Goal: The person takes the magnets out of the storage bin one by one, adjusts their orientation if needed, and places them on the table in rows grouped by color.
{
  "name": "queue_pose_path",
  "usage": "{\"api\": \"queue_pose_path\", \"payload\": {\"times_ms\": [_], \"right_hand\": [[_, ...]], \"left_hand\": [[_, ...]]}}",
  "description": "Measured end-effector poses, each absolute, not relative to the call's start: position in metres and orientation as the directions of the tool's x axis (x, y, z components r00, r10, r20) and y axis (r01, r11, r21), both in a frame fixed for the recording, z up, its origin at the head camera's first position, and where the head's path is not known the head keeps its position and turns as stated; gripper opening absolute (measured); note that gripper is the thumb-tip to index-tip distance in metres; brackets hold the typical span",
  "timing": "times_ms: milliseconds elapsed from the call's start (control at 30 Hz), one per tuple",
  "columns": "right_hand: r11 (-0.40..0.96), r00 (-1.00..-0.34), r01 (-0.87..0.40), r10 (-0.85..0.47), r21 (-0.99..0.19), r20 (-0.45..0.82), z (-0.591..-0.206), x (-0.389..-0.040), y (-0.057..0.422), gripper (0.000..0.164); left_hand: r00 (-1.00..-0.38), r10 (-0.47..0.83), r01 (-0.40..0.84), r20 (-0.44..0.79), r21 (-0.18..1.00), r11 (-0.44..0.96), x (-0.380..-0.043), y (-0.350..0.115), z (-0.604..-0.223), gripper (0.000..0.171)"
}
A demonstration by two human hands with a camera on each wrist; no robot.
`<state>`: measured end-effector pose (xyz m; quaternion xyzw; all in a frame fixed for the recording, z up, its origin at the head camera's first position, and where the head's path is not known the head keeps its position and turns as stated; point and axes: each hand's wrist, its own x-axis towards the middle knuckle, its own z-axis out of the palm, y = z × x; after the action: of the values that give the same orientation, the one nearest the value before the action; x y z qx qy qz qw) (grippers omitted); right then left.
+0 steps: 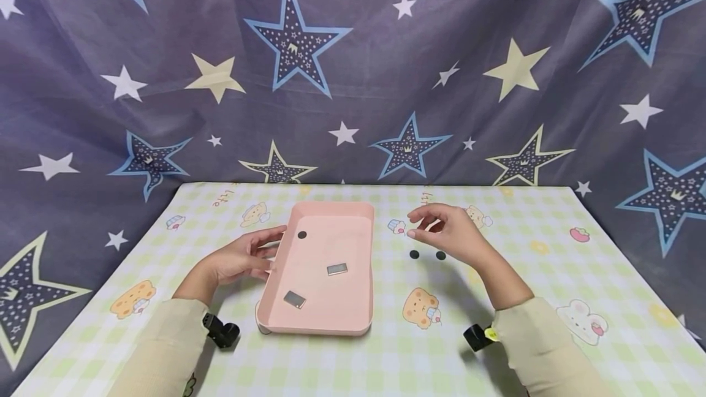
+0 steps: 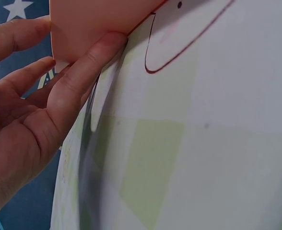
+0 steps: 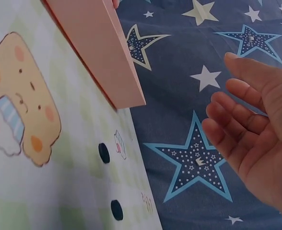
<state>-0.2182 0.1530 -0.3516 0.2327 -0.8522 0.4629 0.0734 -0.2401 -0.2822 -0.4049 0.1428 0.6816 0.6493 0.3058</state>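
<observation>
A shallow pink tray (image 1: 331,310) lies on the table, left of the middle. Inside it are a small black disc (image 1: 302,234) and two flat silver-grey rectangular pieces (image 1: 337,269). My left hand (image 1: 245,256) is at the tray's left side; in the left wrist view its thumb (image 2: 90,64) lies along the pink wall, the other fingers extended near the corner. Right of the tray, my right hand (image 1: 449,234) is raised over the table with fingers loosely bent and nothing between them. Below it two black discs (image 1: 414,254) lie side by side on the tablecloth.
A checked green-and-white tablecloth (image 1: 386,360) with printed cartoon figures covers the table. Behind the table's back edge hangs a dark curtain (image 1: 364,72) with stars. Small black cameras (image 1: 478,337) sit at both wrists, close over the cloth.
</observation>
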Motion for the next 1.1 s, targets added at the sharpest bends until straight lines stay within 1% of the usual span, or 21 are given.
{"api": "queue_pose_path", "payload": {"times_ms": [500,833,1100], "right_hand": [[0.404,-0.856,-0.498,-0.37,-0.767,0.361,-0.346,-0.226,0.13,0.021],[0.406,-0.829,-0.539,-0.412,-0.738,0.379,-0.343,-0.236,0.115,0.022],[0.429,-0.83,-0.535,-0.428,-0.728,0.358,-0.339,-0.241,0.105,0.023]], "left_hand": [[-0.779,0.581,-0.206,-0.236,0.971,0.119,-0.24,-0.282,-0.405,0.09],[-0.78,0.581,-0.205,-0.235,0.972,0.118,-0.239,-0.282,-0.404,0.09],[-0.781,0.578,-0.205,-0.238,0.971,0.122,-0.239,-0.282,-0.405,0.09]]}}
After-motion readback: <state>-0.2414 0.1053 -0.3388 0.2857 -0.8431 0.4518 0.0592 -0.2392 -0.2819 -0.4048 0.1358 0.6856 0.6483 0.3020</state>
